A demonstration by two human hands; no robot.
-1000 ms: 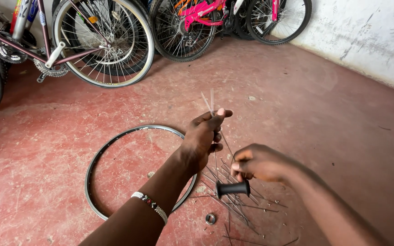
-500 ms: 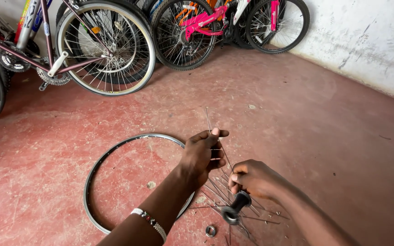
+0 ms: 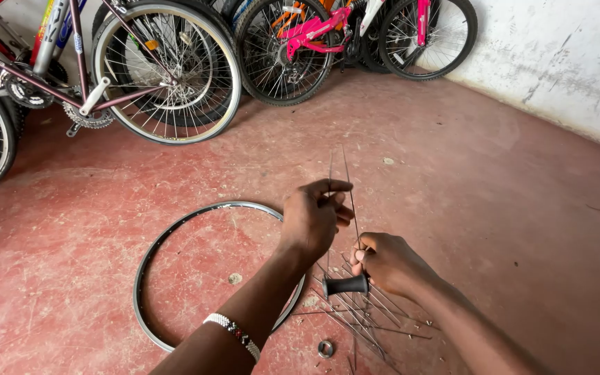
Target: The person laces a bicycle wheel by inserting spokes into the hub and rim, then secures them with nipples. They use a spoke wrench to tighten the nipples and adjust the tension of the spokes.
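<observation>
A worn red concrete floor (image 3: pixel 508 208) fills most of the view, meeting a scuffed white plaster wall (image 3: pixel 564 62) at the upper right. Along the far edge stand parked bicycles: a grey-and-maroon framed bicycle (image 3: pixel 71 76) at the upper left, whose down tube carries long coloured stickers in yellow, red and blue, and a bright pink bicycle (image 3: pixel 328 28) near the top centre.

On the floor lies a bare black metal wheel rim (image 3: pixel 148 258), flat, with no tyre, just left of the hands; the left forearm crosses over its right side.

The left hand (image 3: pixel 314 219), with a white beaded bracelet (image 3: pixel 234 335) on the wrist, pinches two thin steel spokes (image 3: pixel 345 173) between thumb and fingertips, holding them nearly upright above the floor. The right hand (image 3: pixel 390 264) sits just beside and below it, its fingers closed around one end of a short black cylindrical wheel hub (image 3: pixel 345 285), which is held level just above the floor, between the rim and the right wrist.

Under the hub, a fan of loose spokes (image 3: pixel 369 319) spreads across the floor. A small round metal ring (image 3: pixel 326 348) lies near the bottom edge, just outside the rim.
</observation>
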